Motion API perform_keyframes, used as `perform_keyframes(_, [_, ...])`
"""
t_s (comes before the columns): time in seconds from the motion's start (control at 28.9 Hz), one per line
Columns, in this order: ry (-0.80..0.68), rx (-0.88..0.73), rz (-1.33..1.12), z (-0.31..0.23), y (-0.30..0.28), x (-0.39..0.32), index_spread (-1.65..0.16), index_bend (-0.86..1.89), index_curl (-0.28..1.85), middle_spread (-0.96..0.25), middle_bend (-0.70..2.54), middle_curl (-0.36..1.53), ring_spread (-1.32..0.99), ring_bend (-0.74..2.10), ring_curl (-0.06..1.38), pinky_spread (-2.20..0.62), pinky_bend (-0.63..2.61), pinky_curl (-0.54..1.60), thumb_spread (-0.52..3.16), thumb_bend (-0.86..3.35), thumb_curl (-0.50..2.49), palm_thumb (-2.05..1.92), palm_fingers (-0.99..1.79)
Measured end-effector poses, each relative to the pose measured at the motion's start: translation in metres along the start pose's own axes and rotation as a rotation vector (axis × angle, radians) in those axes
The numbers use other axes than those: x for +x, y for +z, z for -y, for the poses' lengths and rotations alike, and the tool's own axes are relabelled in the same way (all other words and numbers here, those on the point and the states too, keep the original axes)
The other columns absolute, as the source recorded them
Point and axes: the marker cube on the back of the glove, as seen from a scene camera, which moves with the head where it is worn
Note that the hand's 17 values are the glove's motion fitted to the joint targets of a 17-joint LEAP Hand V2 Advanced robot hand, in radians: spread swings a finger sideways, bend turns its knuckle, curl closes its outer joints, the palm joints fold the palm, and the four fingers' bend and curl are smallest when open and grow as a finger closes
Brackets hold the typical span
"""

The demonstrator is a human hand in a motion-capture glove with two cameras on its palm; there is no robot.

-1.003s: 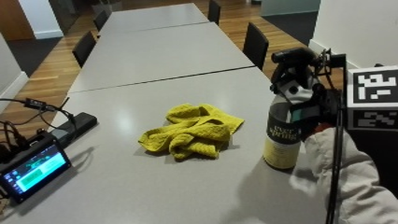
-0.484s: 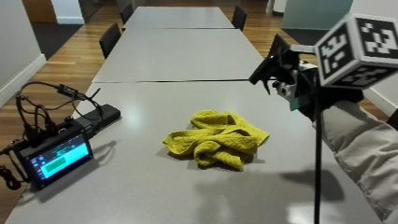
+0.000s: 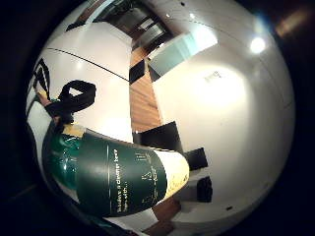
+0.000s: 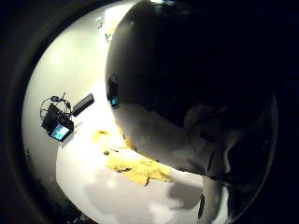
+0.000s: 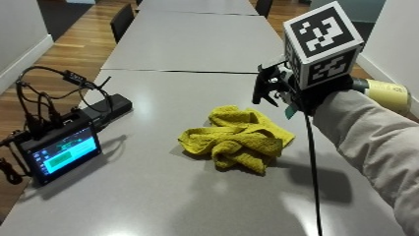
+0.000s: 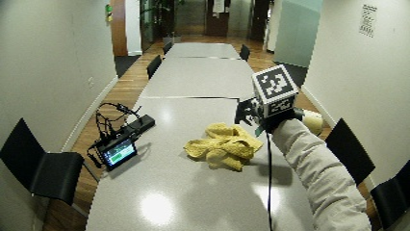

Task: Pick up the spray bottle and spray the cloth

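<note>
R hand (image 5: 308, 93) holds the spray bottle (image 5: 386, 93) up off the tabletop (image 5: 196, 54), tipped near level, nozzle end toward the yellow cloth (image 5: 239, 137), which lies crumpled mid-tabletop, just below and beside the hand. Fingers curled round bottle neck. Bottle: dark green label w/ white print, cream base (image 3: 123, 177). Vs 1 s ago: bottle stood upright on the tabletop near its R edge; now lifted, tilted. Cloth unchanged.
</note>
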Motion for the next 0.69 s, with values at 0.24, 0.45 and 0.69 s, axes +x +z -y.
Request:
perform_keyframes(0.24, [0.095,0.007,0.228,0.001,-0.005,0.002,-0.26,0.25,0.55,-0.16,0.57,0.49,-0.21,0.49,0.45,-0.30,0.42,0.37,0.29,-0.03,0.73,0.96,1.35])
perform_keyframes(0.45, [0.332,0.075,0.734,0.012,-0.031,0.020,-0.26,0.25,0.55,-0.16,0.57,0.49,-0.20,0.49,0.45,-0.30,0.42,0.38,0.29,-0.03,0.74,0.95,1.34])
perform_keyframes(0.69, [0.516,0.263,1.119,0.030,-0.066,0.034,-0.26,0.24,0.56,-0.16,0.57,0.49,-0.20,0.49,0.45,-0.30,0.43,0.38,0.28,-0.03,0.75,0.95,1.34])
